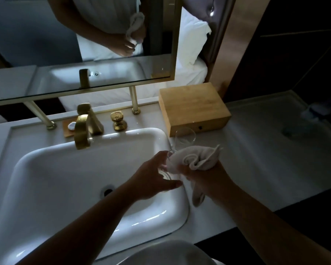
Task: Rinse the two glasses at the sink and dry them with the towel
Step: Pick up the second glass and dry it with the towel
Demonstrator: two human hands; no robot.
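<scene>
I'm seeing a glossy white sink [46,169], smooth like glazed ceramic, catching highlights. The tap [82,131] is showing brushed gold metal, its knob [119,120] shinier. The towel [194,159] is looking like soft, matt, nubby cloth. Both glasses [185,137] are reading clear and smooth. The box [193,107] is showing pale matt wood grain; the table [256,150] a smooth, dull white.

Dim sink scene with several things only partly seen.
A bunched towel [195,159] covers most of the right hand [203,175], hiding its fingers. The glass [165,174] between the hands is nearly invisible, perhaps held by the left hand [151,176]. A second glass [185,135] shows only its upper part above the towel. The mirror [80,44] runs off the top edge.
</scene>
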